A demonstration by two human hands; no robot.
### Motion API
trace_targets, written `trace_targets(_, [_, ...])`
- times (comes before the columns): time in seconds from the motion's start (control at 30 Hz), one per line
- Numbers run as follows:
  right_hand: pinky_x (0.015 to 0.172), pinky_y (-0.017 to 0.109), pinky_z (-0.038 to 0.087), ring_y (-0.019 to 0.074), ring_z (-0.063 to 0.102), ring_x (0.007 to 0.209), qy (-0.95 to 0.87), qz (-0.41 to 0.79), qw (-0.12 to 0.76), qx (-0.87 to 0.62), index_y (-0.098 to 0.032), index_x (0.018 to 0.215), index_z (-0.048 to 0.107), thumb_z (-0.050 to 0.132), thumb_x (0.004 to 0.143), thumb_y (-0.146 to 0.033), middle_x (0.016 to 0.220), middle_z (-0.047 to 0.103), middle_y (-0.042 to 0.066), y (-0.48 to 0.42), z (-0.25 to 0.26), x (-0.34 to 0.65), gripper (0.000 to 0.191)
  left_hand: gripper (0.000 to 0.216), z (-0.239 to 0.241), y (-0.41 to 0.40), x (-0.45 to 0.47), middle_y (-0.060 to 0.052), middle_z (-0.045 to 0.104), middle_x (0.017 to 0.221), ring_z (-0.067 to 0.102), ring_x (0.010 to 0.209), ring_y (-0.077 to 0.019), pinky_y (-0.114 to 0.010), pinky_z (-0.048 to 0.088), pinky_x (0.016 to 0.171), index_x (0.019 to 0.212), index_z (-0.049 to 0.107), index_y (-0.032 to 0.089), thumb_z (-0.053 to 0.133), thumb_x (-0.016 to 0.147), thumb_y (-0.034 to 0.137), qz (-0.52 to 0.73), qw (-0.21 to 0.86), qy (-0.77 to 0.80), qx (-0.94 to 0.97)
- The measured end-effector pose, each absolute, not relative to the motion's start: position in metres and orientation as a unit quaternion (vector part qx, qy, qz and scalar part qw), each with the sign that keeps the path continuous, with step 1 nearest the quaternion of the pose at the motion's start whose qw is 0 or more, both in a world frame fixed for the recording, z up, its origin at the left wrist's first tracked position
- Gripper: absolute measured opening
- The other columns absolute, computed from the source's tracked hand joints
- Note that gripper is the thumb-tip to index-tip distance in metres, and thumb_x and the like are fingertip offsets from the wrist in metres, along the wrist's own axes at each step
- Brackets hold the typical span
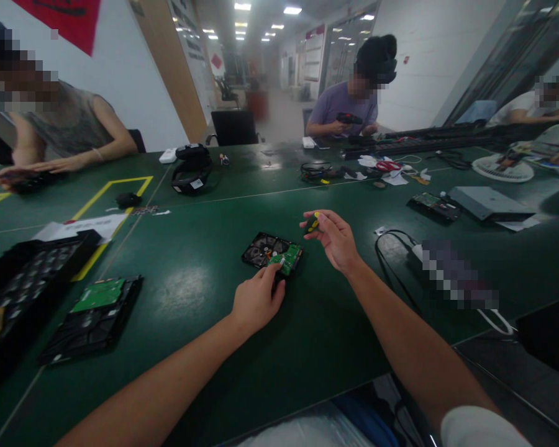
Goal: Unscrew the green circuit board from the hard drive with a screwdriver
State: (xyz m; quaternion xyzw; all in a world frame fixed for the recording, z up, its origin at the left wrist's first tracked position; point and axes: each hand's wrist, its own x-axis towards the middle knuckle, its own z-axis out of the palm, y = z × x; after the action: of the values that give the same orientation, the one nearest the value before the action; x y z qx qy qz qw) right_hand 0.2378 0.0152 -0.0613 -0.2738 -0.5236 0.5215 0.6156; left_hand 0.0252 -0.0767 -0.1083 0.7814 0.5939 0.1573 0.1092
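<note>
A hard drive (257, 247) lies on the green table in front of me, its green circuit board (289, 256) facing up. My left hand (259, 297) grips the near edge of this drive, fingers and thumb closed on it. Beyond and to the right of the drive, my right hand (338, 241) is raised above the table. Its fingers pinch a screwdriver (312, 222) by its short black-and-yellow handle. The screwdriver's shaft and tip are too small and dark to make out.
Left of me lie another hard drive (105, 316) and a black tray (37, 267). A cable and a blurred-out device (461, 273) lie to the right. Further right are a drive (433, 206) and a grey metal box (487, 203). Several people work around the table.
</note>
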Motion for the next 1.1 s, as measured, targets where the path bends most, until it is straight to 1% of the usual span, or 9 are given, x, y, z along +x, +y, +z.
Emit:
trace_targets(0.1, [0.069, 0.028, 0.062, 0.0186, 0.073, 0.096, -0.516, 0.527, 0.617, -0.274, -0.026, 0.102, 0.075, 0.071, 0.094, -0.050, 0.114, 0.072, 0.003, 0.0152, -0.0614, 0.2370, 0.026, 0.039, -0.1067, -0.0772, 0.0258, -0.005, 0.074, 0.116, 0.073, 0.083, -0.0213, -0.033, 0.048, 0.068, 0.141, 0.051, 0.025, 0.046, 0.105, 0.040, 0.150, 0.110, 0.599, 0.779])
trace_targets(0.23, [0.065, 0.025, 0.060, 0.0172, 0.071, 0.094, -0.520, 0.514, 0.620, -0.287, -0.028, 0.101, 0.076, 0.076, 0.091, -0.045, 0.109, 0.071, 0.002, 0.0176, -0.0629, 0.2381, 0.020, 0.040, -0.1059, -0.0774, 0.0265, -0.005, 0.074, 0.118, 0.073, 0.084, -0.0224, -0.033, 0.048, 0.068, 0.141, 0.051, 0.026, 0.046, 0.105, 0.041, 0.142, 0.107, 0.602, 0.778])
trace_targets(0.33, [0.063, 0.025, 0.060, 0.0154, 0.067, 0.089, -0.528, 0.497, 0.619, -0.302, -0.029, 0.104, 0.078, 0.078, 0.090, -0.045, 0.108, 0.071, 0.002, 0.0188, -0.0631, 0.2395, 0.022, 0.040, -0.1057, -0.0773, 0.0266, -0.005, 0.074, 0.117, 0.073, 0.083, -0.0225, -0.033, 0.048, 0.067, 0.141, 0.051, 0.026, 0.046, 0.104, 0.041, 0.143, 0.106, 0.602, 0.778])
trace_targets(0.4, [0.065, 0.026, 0.061, 0.0157, 0.067, 0.090, -0.531, 0.495, 0.615, -0.308, -0.029, 0.105, 0.078, 0.078, 0.089, -0.047, 0.107, 0.071, 0.002, 0.0185, -0.0625, 0.2399, 0.024, 0.041, -0.1054, -0.0773, 0.0266, -0.005, 0.074, 0.116, 0.073, 0.083, -0.0222, -0.033, 0.048, 0.067, 0.142, 0.051, 0.026, 0.046, 0.104, 0.041, 0.139, 0.108, 0.604, 0.778])
trace_targets(0.5, [0.071, 0.029, 0.064, 0.0183, 0.070, 0.097, -0.528, 0.506, 0.613, -0.300, -0.027, 0.105, 0.076, 0.077, 0.090, -0.048, 0.106, 0.072, 0.003, 0.0168, -0.0613, 0.2391, 0.026, 0.040, -0.1050, -0.0777, 0.0266, -0.005, 0.074, 0.114, 0.073, 0.084, -0.0220, -0.033, 0.048, 0.068, 0.142, 0.051, 0.026, 0.046, 0.104, 0.040, 0.140, 0.108, 0.603, 0.778])
trace_targets(0.6, [0.075, 0.030, 0.064, 0.0194, 0.073, 0.100, -0.517, 0.519, 0.619, -0.283, -0.026, 0.102, 0.073, 0.074, 0.092, -0.050, 0.111, 0.072, 0.003, 0.0155, -0.0610, 0.2377, 0.026, 0.040, -0.1047, -0.0785, 0.0267, -0.005, 0.074, 0.116, 0.073, 0.083, -0.0215, -0.032, 0.049, 0.069, 0.141, 0.051, 0.026, 0.046, 0.105, 0.040, 0.149, 0.106, 0.600, 0.779])
trace_targets(0.73, [0.071, 0.028, 0.063, 0.0183, 0.073, 0.096, -0.516, 0.518, 0.616, -0.291, -0.026, 0.101, 0.071, 0.073, 0.093, -0.049, 0.111, 0.071, 0.002, 0.0160, -0.0617, 0.2384, 0.024, 0.040, -0.1035, -0.0790, 0.0269, -0.006, 0.073, 0.117, 0.073, 0.082, -0.0212, -0.032, 0.049, 0.068, 0.141, 0.051, 0.026, 0.046, 0.105, 0.040, 0.147, 0.106, 0.599, 0.780])
trace_targets(0.9, [0.065, 0.024, 0.061, 0.0159, 0.067, 0.095, -0.526, 0.491, 0.614, -0.325, -0.030, 0.107, 0.074, 0.077, 0.089, -0.049, 0.114, 0.068, 0.001, 0.0173, -0.0611, 0.2412, 0.026, 0.041, -0.1014, -0.0781, 0.0272, -0.007, 0.072, 0.120, 0.073, 0.085, -0.0216, -0.032, 0.051, 0.072, 0.143, 0.051, 0.026, 0.046, 0.105, 0.040, 0.133, 0.115, 0.603, 0.778])
trace_targets(1.1, [0.074, 0.029, 0.064, 0.0191, 0.069, 0.102, -0.524, 0.508, 0.617, -0.293, -0.028, 0.104, 0.076, 0.074, 0.092, -0.048, 0.111, 0.070, 0.003, 0.0160, -0.0604, 0.2390, 0.024, 0.042, -0.1002, -0.0786, 0.0274, -0.008, 0.072, 0.120, 0.073, 0.086, -0.0218, -0.033, 0.052, 0.074, 0.143, 0.051, 0.025, 0.046, 0.105, 0.040, 0.130, 0.121, 0.606, 0.775])
